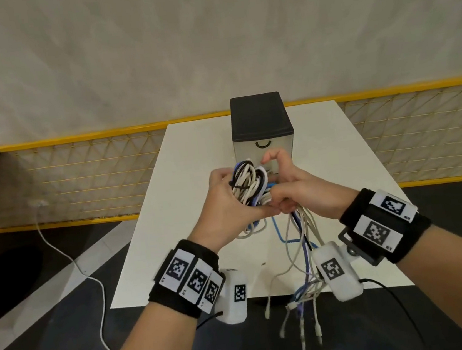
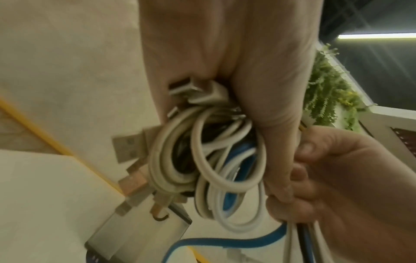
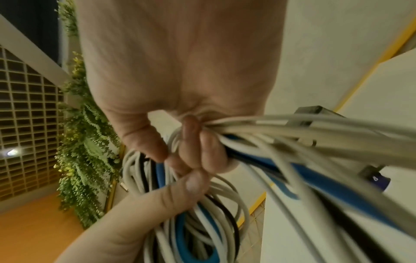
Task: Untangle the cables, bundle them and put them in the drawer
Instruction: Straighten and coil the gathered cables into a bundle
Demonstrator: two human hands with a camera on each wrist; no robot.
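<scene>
With our left hand [image 1: 220,196] gripping the coil [image 1: 249,182] above the table [image 1: 195,179] before the shut drawer [image 1: 264,145], our right hand [image 1: 298,187], clutching the tails [image 1: 302,241], should wrap them snugly round its waist.

drawer unit [image 1: 262,130] at the table's [image 1: 193,162] far end | 2 hands above table centre, before the unit | left hand [image 1: 221,202] beside right hand [image 1: 298,187], touching | cables [image 1: 250,184] between them | cable ends [image 1: 304,305] hang past the near edge

Drawer unit [image 1: 262,130] blocking the table's [image 1: 192,156] far end (bare flanks).
</scene>
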